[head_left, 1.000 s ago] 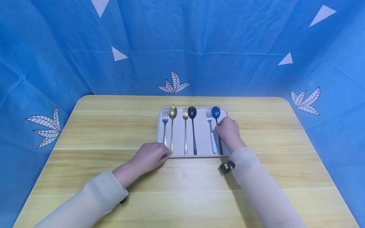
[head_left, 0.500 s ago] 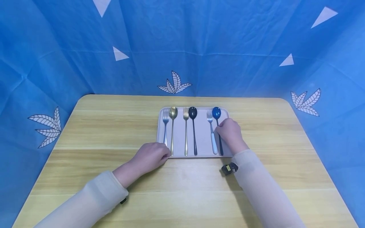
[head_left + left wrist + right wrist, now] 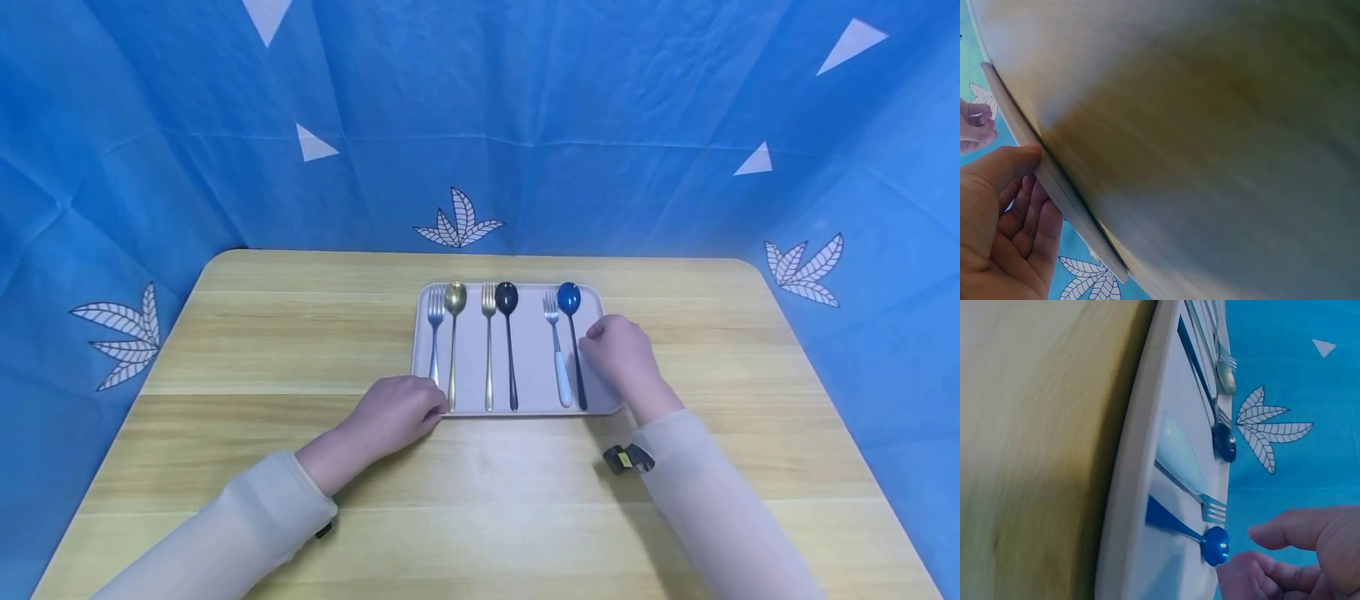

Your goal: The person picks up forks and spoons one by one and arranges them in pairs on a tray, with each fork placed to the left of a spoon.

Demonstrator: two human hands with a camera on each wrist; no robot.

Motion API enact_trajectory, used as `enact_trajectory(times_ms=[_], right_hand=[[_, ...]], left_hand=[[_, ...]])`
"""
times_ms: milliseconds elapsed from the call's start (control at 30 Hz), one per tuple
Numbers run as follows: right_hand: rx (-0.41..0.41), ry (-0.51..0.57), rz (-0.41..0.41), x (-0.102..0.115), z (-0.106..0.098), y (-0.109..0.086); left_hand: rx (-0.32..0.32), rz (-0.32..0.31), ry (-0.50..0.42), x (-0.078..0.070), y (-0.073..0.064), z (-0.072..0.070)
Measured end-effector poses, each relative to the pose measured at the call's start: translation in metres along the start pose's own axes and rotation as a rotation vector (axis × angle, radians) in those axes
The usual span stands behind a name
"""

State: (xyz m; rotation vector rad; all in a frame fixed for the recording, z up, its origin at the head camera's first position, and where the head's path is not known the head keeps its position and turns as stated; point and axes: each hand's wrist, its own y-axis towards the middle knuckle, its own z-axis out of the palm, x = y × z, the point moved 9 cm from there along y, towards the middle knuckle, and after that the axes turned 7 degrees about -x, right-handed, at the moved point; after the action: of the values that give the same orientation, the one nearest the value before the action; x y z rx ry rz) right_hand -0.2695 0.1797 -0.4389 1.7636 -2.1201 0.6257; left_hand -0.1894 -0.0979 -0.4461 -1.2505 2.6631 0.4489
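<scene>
A pale pink rectangular tray point(image 3: 534, 367) carries a row of forks and spoons. My left hand point(image 3: 397, 410) holds the tray's front left corner, its thumb point(image 3: 1025, 161) on the rim and the fingers curled beside it. At the tray's right side my right hand point(image 3: 621, 354) hovers with fingers loosely bent, thumb and forefinger apart and nothing between them. Just left of it lies a blue spoon point(image 3: 1215, 545) with a dark blue handle. Beside that spoon is a fork point(image 3: 562, 379) with a light handle.
Further left on the tray lie a black spoon point(image 3: 507, 297), a gold fork point(image 3: 489, 300), a gold spoon point(image 3: 455, 297) and a silver fork point(image 3: 436, 308). The tray stands on a wooden table point(image 3: 480, 500). A blue patterned cloth point(image 3: 525, 125) hangs behind.
My right hand has let go of the blue spoon and moved right, away from it. The spoon stays on the tray. My left hand has kept its place.
</scene>
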Motion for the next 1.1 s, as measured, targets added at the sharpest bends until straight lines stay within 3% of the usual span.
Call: enact_trajectory(times_ms=[233, 467, 667, 833, 1100], right_hand=[[0.022, -0.056, -0.082, 0.0, -0.007, -0.01], [0.118, -0.103, -0.172, -0.005, -0.004, -0.025], [0.155, -0.149, -0.25, -0.01, 0.001, -0.034], [0.148, -0.163, -0.313, -0.01, 0.003, -0.042], [0.115, -0.161, -0.505, -0.007, 0.006, -0.06]], left_hand=[[0.001, -0.008, -0.004, 0.001, -0.001, 0.001], [-0.007, -0.009, 0.0, 0.002, -0.001, 0.0], [-0.011, -0.015, -0.001, 0.002, -0.002, 0.0], [-0.003, -0.023, -0.013, 0.002, -0.001, 0.0], [0.011, -0.038, -0.012, 0.003, -0.002, 0.001]])
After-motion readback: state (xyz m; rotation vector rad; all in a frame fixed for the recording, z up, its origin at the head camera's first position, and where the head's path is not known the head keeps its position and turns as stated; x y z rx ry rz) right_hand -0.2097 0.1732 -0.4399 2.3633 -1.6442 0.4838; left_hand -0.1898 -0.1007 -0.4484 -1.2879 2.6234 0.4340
